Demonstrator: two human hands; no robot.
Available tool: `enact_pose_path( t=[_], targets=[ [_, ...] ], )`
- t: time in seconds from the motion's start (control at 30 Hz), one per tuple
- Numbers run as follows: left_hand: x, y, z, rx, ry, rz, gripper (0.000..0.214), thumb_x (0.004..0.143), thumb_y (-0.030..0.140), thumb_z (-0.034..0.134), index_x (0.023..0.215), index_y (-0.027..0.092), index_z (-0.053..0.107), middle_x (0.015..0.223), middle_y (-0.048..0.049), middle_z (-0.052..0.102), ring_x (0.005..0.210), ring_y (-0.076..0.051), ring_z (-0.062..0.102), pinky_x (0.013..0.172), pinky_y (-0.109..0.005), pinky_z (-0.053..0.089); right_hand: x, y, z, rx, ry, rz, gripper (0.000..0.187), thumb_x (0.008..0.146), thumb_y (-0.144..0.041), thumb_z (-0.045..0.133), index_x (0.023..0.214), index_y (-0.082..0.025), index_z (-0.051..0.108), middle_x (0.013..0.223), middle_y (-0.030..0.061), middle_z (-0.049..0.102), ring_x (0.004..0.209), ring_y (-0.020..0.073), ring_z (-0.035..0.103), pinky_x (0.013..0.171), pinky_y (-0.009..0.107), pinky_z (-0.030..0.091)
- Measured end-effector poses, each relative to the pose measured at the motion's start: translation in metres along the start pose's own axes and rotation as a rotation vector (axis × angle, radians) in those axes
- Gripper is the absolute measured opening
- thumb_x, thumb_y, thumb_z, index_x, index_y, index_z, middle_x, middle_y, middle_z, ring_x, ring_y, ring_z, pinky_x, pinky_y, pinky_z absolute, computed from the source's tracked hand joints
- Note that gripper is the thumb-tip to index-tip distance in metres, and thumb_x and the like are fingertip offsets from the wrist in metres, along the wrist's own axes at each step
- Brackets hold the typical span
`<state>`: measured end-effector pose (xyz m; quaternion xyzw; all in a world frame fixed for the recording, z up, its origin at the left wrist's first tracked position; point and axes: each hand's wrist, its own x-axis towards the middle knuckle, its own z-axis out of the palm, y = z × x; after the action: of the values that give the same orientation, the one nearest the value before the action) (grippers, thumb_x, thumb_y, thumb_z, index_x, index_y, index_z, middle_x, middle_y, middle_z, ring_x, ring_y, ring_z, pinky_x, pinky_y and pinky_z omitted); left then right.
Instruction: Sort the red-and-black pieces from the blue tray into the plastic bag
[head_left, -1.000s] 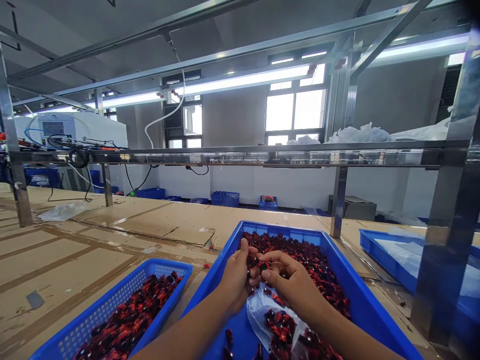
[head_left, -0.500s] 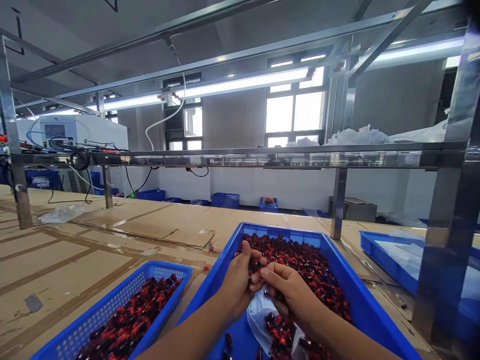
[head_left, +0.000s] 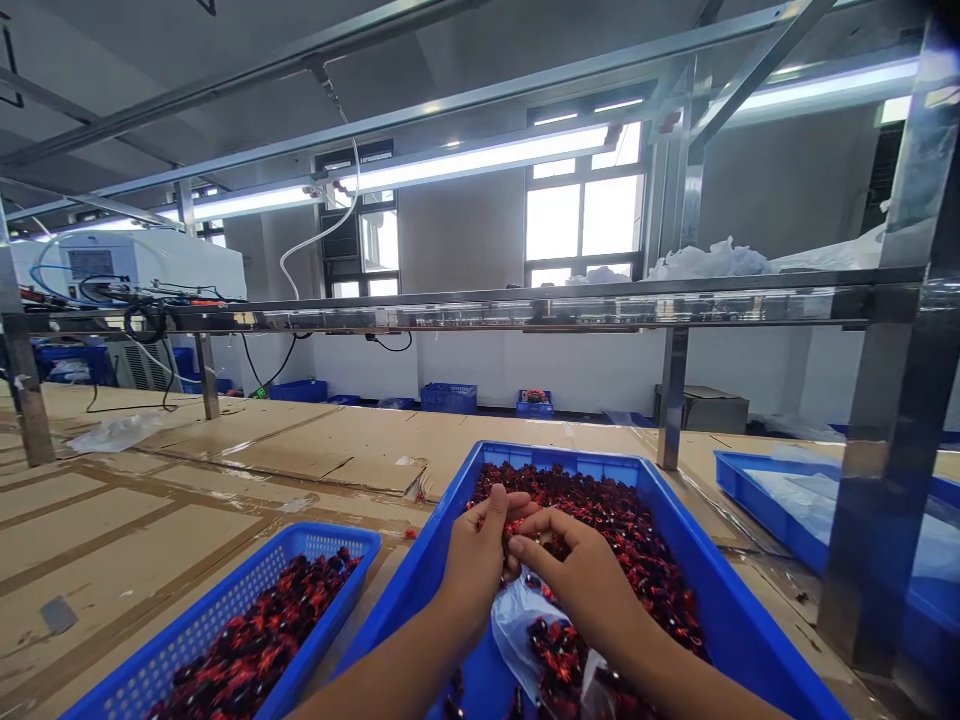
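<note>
- Glossy red-black pieces (head_left: pixel 649 555) are heaped in a smooth tray (head_left: pixel 750 640) and perforated basket (head_left: pixel 225 602).
- Above the tray, a piece (head_left: pixel 513 527) is gripped by the left hand (head_left: pixel 478 545), thumb raised.
- The right hand (head_left: pixel 577 562) is curled inward; its grip cannot be told.

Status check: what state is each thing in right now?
Left hand: fingers curled, contents mostly hidden
Right hand: fingers bent, close to left
Big tray: holds many red-black pieces
Basket: partly filled with pieces
Film: crumpled, in big tray
Far-right tray: holds white sheeting
Light tube: lit
</note>
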<state>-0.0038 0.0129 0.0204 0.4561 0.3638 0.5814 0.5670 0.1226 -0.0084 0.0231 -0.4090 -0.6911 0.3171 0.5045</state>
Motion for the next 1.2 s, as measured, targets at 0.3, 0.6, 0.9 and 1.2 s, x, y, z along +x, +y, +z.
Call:
enact_pose_path(
  t=[0.3, 0.6, 0.9, 1.2],
  targets=[
    [-0.001, -0.007, -0.001, 0.045, -0.242, -0.054, 0.058, 0.073, 0.075, 0.058, 0.072, 0.017, 0.054, 0.04, 0.0063, 0.04, 0.033, -0.005, 0.028, 0.038, -0.019, 0.019, 0.002, -0.009, -0.022, -0.553, 0.026, -0.226, 0.015, 0.083, -0.022, 0.057, 0.094, -0.025, 0.067, 0.076, -0.001, 0.068, 0.071, 0.0189, 0.063, 0.065, 0.028, 0.042],
    [-0.001, -0.006, -0.001, -0.164, -0.357, -0.149, 0.055, 0.071, 0.069, 0.067, 0.072, 0.018, 0.047, 0.045, 0.0083, 0.038, 0.038, -0.003, 0.025, 0.04, -0.018, 0.015, 0.003, -0.003, -0.023, -0.455, 0.06, -0.3, 0.019, 0.08, -0.029, 0.068, 0.099, -0.026, 0.066, 0.072, -0.0024, 0.064, 0.067, 0.0172, 0.061, 0.065, 0.027, 0.043],
    [0.002, -0.014, -0.005, -0.159, -0.261, -0.285, 0.058, 0.072, 0.072, 0.063, 0.082, 0.016, 0.053, 0.055, 0.0041, 0.049, 0.038, -0.003, 0.031, 0.039, -0.017, 0.015, 0.005, -0.009, -0.025, -0.172, 0.116, -0.153, 0.015, 0.083, -0.035, 0.06, 0.081, -0.022, 0.066, 0.063, -0.0017, 0.062, 0.056, 0.0148, 0.056, 0.055, 0.025, 0.042],
    [0.002, -0.008, -0.004, 0.085, -0.191, -0.234, 0.086, 0.073, 0.085, 0.043, 0.12, 0.014, 0.055, 0.058, -0.0011, 0.058, 0.033, -0.006, 0.032, 0.035, -0.017, 0.018, 0.019, 0.016, -0.026, 0.449, -0.134, 0.354, 0.024, 0.076, -0.031, 0.056, 0.095, -0.018, 0.064, 0.05, -0.0075, 0.053, 0.029, 0.0055, 0.025, 0.029, 0.019, 0.016]
  ],
)
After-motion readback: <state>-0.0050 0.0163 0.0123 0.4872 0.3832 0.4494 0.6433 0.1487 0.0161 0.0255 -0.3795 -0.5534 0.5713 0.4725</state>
